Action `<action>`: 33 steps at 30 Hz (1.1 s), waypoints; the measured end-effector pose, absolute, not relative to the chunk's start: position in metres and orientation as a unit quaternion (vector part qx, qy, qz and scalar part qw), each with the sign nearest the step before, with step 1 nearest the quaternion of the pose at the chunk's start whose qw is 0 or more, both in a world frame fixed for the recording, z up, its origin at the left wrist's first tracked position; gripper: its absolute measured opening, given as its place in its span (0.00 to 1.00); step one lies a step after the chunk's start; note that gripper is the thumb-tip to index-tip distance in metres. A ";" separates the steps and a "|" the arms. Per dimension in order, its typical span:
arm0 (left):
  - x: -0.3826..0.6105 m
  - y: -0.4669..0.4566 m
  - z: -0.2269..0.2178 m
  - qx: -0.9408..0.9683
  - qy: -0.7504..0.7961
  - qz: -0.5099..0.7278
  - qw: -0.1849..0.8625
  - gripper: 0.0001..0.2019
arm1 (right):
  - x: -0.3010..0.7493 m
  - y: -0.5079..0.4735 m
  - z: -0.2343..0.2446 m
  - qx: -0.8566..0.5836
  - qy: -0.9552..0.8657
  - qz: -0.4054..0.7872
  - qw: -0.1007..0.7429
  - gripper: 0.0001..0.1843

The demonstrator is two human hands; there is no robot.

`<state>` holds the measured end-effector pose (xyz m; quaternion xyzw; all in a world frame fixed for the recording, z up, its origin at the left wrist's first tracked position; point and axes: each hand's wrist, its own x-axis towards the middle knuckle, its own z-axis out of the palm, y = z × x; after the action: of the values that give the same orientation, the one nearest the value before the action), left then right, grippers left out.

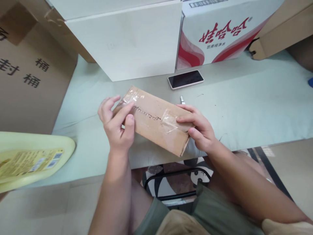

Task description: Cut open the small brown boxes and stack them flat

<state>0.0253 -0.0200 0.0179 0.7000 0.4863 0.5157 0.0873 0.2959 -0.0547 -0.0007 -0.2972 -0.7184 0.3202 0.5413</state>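
Observation:
A small brown cardboard box is held tilted above the near part of the green-covered table. Clear tape covers both ends of its top, and a torn, perforated seam runs between them. My left hand grips the box's left end, thumb and index finger on the top face, the other fingers curled at the far side. Around the right end is my right hand, its fingers on the taped top and its thumb at the near corner. Just beyond the right fingers lies a small silver metal piece, partly hidden.
A phone lies beyond the box. Behind it stand a white carton and a red-and-white water carton. A large brown carton and a yellow-green bottle are at left. The table's front edge runs before my lap.

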 end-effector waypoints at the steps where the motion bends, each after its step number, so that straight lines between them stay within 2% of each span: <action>1: 0.026 -0.021 0.019 0.713 0.483 0.504 0.060 0.16 | 0.296 -0.055 -0.002 -0.298 -0.717 0.325 0.540 0.14; 4: 0.027 -0.024 0.021 0.731 0.478 0.488 0.012 0.15 | 0.295 -0.057 -0.008 -0.294 -0.689 0.360 0.557 0.23; 6: 0.025 -0.025 0.022 0.713 0.490 0.501 0.030 0.15 | 0.294 -0.057 -0.012 -0.309 -0.656 0.394 0.565 0.31; 8: 0.019 -0.024 0.023 0.669 0.501 0.545 0.064 0.15 | 0.295 -0.056 -0.014 -0.362 -0.630 0.413 0.549 0.35; 11: 0.005 -0.020 0.024 0.578 0.529 0.612 0.112 0.16 | 0.295 -0.053 -0.012 -0.471 -0.625 0.426 0.453 0.33; 13: -0.005 -0.017 0.024 0.528 0.549 0.635 0.131 0.17 | 0.294 -0.051 -0.010 -0.469 -0.657 0.447 0.385 0.33; 15: -0.011 -0.014 0.024 0.494 0.555 0.647 0.172 0.15 | 0.292 -0.051 -0.009 -0.392 -0.706 0.459 0.371 0.32; 17: -0.013 -0.014 0.025 0.470 0.550 0.648 0.238 0.14 | 0.290 -0.053 -0.007 -0.316 -0.739 0.437 0.405 0.32; 19: -0.011 -0.016 0.025 0.460 0.533 0.603 0.374 0.18 | 0.290 -0.056 -0.005 -0.306 -0.749 0.398 0.433 0.34; 22: -0.003 -0.022 0.026 0.467 0.464 0.441 0.610 0.29 | 0.292 -0.059 -0.001 -0.333 -0.746 0.352 0.457 0.34; 24: 0.003 -0.026 0.025 0.475 0.432 0.331 0.692 0.35 | 0.295 -0.060 0.001 -0.338 -0.730 0.342 0.485 0.33; 29: 0.016 -0.036 0.025 0.459 0.500 0.167 0.715 0.35 | 0.299 -0.057 0.003 -0.339 -0.667 0.350 0.563 0.23; 31: 0.017 -0.038 0.026 0.477 0.536 0.087 0.691 0.31 | 0.301 -0.056 0.004 -0.333 -0.660 0.351 0.575 0.19; 33: 0.016 -0.037 0.025 0.502 0.579 0.064 0.640 0.24 | 0.301 -0.057 0.004 -0.330 -0.682 0.342 0.556 0.16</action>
<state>0.0162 -0.0374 0.0248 0.5018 0.5789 0.0638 0.6395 0.3013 -0.0569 0.0043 -0.3299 -0.6816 0.3424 0.5562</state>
